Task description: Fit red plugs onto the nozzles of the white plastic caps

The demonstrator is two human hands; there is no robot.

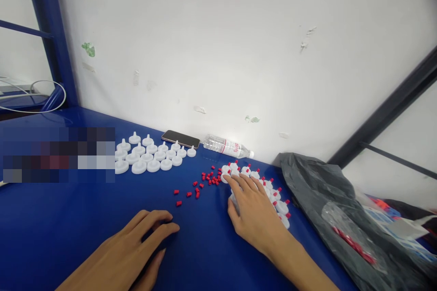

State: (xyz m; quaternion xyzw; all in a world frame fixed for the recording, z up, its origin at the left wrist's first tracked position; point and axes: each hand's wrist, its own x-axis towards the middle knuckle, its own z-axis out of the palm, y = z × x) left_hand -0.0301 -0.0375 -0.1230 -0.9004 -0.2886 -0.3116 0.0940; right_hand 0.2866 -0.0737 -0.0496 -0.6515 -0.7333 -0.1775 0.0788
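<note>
Nearby, labelled bottle [228, 146], right hand [253, 207] over lids [282, 208]

R hand [251, 202] on red-tipped white caps [282, 207], L hand [136, 241] nr loose red pcs [189, 194] on blue table [201, 259].

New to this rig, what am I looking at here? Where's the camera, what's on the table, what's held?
No robot: these are a person's two bare hands, seen in one picture from a camera on their head, looking forward and down. On the blue table are plain white nozzle-topped discs at left, loose red pieces mid-table, and white discs with red tips at right. Behind lie a phone and a clear bottle on its side; a dark plastic sheet or bag is at far right. The left hand shows nothing held. The right hand is over the red-tipped group; its fingers hide whether it grips one.
</note>
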